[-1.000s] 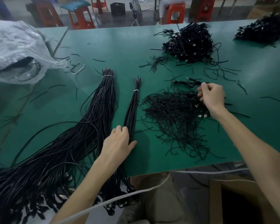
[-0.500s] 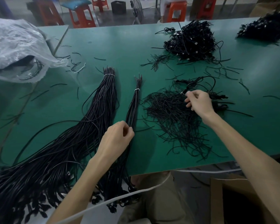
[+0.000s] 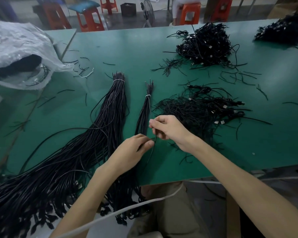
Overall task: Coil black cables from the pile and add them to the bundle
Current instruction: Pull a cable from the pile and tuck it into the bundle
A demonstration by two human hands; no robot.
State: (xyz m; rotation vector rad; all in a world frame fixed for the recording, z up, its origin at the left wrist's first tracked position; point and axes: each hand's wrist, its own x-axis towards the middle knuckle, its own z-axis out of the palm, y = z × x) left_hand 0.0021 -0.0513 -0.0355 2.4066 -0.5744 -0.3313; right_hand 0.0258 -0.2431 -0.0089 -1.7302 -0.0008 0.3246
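Head view: a green table [image 3: 127, 48] fills most of the picture. Both hands meet near its front edge, just beside each other.

The right hand [image 3: 169, 127] has its fingers curled in, and thumb and forefinger pinch a single black cable [image 3: 152, 150] at its upper part. The cable runs from this pinch down toward the table edge. The left hand [image 3: 134, 152] is directly below and to the left. Its fingers are also curled, and its thumb tip closes against the same cable, with a dark strand visible between thumb and fingers. I cannot tell if this hand holds more than 1 strand.

The small bundle [image 3: 144, 114], tied with a white tie near its far end, lies straight on the table and passes under the left hand. To its left lies the large bundle [image 3: 110, 107], also tied at the far end; it fans out and hangs over the front edge.

The loose pile [image 3: 196, 110] of black cables with metal plugs lies just to the right of the right hand. 2 more piles are further away: a far pile [image 3: 205, 45] and a corner pile [image 3: 282, 31]. A clear plastic bag [image 3: 15, 48] lies at the left, and orange stools [image 3: 89, 18] stand behind the table.
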